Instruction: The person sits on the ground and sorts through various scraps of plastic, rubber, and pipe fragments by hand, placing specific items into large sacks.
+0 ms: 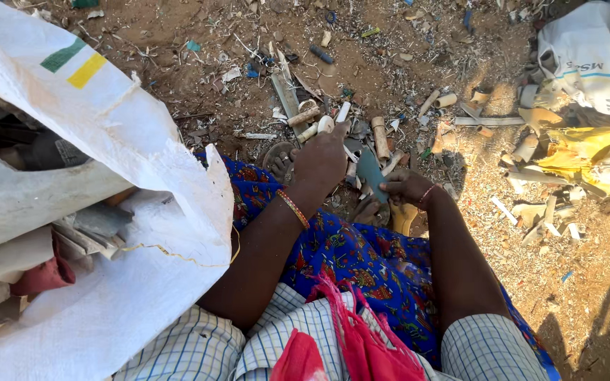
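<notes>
Loads of scrap was scattered over the dry brown dirt [587, 282]: short cut lengths of pale plastic pipe [380, 137], flat broken strips, chips and small bits of blue and green. A flat grey strip [285, 92] was lying further out, well beyond the hands. On the left, a big white woven sack [142, 212] was propped open, stuffed with grey and off-white broken sheets plus a red rag, and its edge was crowding the left arm. Another white bag [587, 56] and a crumpled yellow wrapper [587, 152] were piled on the right among more pipe offcuts.

The left hand [323, 159] was stretched out over the pile, fingertips closed on a small whitish pipe piece [327, 125]; an orange bangle was worn at the wrist. The right hand [407, 187] was curled around a flat dark grey-blue shard [371, 173], held just above the ground between both hands. A blue floral cloth [361, 261] was draped over the knees, and checked sleeves and a red fabric bag [361, 339] were seen at the bottom edge.
</notes>
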